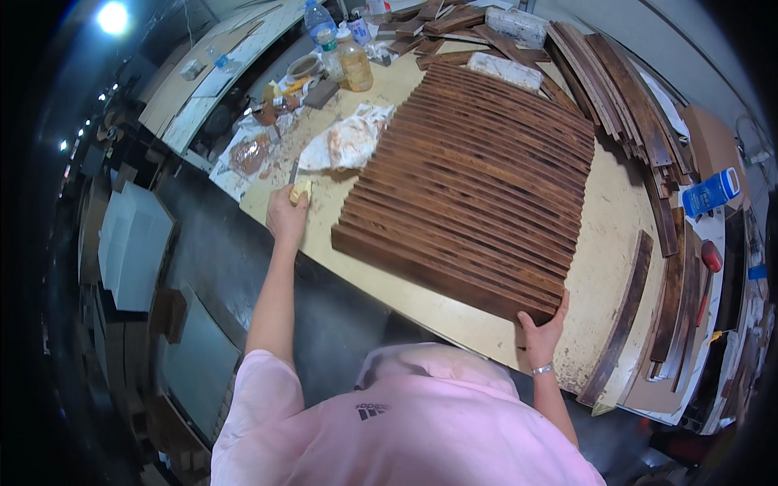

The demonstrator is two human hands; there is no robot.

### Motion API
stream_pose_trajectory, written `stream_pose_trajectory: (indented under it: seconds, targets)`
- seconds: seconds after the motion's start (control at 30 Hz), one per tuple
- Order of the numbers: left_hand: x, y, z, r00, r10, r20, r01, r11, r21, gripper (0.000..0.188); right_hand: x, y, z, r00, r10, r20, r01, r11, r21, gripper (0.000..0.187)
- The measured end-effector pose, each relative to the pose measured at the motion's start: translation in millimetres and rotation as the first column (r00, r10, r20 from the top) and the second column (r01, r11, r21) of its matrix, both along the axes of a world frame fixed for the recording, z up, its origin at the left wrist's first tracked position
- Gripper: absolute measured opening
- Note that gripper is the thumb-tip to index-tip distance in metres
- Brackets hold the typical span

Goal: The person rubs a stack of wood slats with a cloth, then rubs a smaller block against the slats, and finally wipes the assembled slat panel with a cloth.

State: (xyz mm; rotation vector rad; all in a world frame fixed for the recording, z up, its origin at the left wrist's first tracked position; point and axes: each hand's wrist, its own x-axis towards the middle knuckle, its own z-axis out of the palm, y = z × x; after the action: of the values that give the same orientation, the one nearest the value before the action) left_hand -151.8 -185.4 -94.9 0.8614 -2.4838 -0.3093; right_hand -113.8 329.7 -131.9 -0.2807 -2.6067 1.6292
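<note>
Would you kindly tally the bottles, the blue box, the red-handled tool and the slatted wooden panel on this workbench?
Plastic bottles: 3 (clear with blue label, clear with green cap, amber liquid)
Blue box: 1
Red-handled tool: 1
Slatted wooden panel: 1
Total: 6

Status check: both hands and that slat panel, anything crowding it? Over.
Left hand grips a yellow-handled tool beside the wooden slat panel. Right hand holds the panel's near corner. Crumpled rag touches its left edge.
</note>
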Motion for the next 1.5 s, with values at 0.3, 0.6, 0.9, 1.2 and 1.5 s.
stream_pose_trajectory:
  seconds: [0.3,0.6,0.9,1.2,1.5]
  targets:
    - [-136.7,-13.4,-13.2,0.898,-0.436,0.058,0.438,0.899,-0.024,0.076,7.6,-5.7,-13.3,0.995,-0.094,-0.016,0.093,0.994,-0.062,0.103]
    - [-165.6,-41.0,-14.5,0.858,-0.419,-0.298,0.507,0.590,0.628,0.037,-8.0,-15.4,24.1,0.983,0.093,-0.157,0.026,0.782,0.623,0.121]
    - [-0.9,158.1,-32.7,0.567,-0.811,0.146,0.821,0.571,-0.012,0.057,-36.1,-10.9,25.1,0.949,0.308,-0.075,-0.211,0.791,0.575,0.116]
    - [1.1,266.6,-30.1,0.241,-0.951,-0.192,0.969,0.247,-0.011,0.033,-35.0,-1.6,17.3,0.912,0.360,-0.198,-0.201,0.811,0.549,0.102]
    - [43.7,271.7,-72.9,0.588,-0.761,-0.276,0.803,0.591,0.080,0.036,-35.1,-8.7,8.6,0.899,0.368,-0.236,-0.167,0.788,0.592,0.105]
